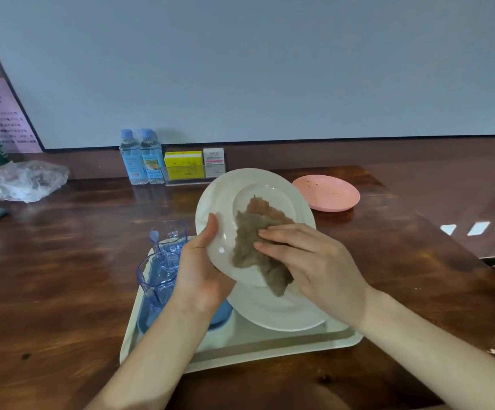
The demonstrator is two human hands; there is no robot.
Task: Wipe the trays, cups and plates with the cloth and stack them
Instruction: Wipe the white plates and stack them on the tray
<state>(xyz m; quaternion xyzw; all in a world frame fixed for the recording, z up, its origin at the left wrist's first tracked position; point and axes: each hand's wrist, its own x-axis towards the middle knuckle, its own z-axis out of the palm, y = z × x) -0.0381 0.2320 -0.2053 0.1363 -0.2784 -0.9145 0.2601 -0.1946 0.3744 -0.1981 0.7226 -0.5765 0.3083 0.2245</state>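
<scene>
- While my left hand (202, 270) grips the white plate (225, 196) at its near-left rim, thumb on the face and fingers curled behind, the plate is held clear of the tray and tilted towards me.
- My right hand (314, 261) lies with its fingers nearly straight on the brown cloth (252, 232), pressing it against the plate's face. My thumb is hidden, so I can't say whether it pinches the cloth from under.
- The cloth covers the lower right of the plate's well, and a tail of it hangs past the near rim.
- I judge the step in hand to be wiping this plate, somewhere in the middle of the task. A second white plate (279, 312) lies flat on the cream tray (270, 350) just below.
- A near blue cup (157, 276) and a far blue cup (169, 235) stand at the tray's left, on what looks like a blue dish (219, 316).
- A pink plate (326, 192) sits well apart on the table (63, 276) to the right, with crumbs on it, so it looks not yet wiped.
- Next, I reckon, the cloth needs to sweep the rest of the well and the rim, with my left hand bracing firmly so the plate doesn't twist out.
- After that the plate wants lowering level and centred onto the one below, my left fingers slipping out from beneath before it settles.
</scene>
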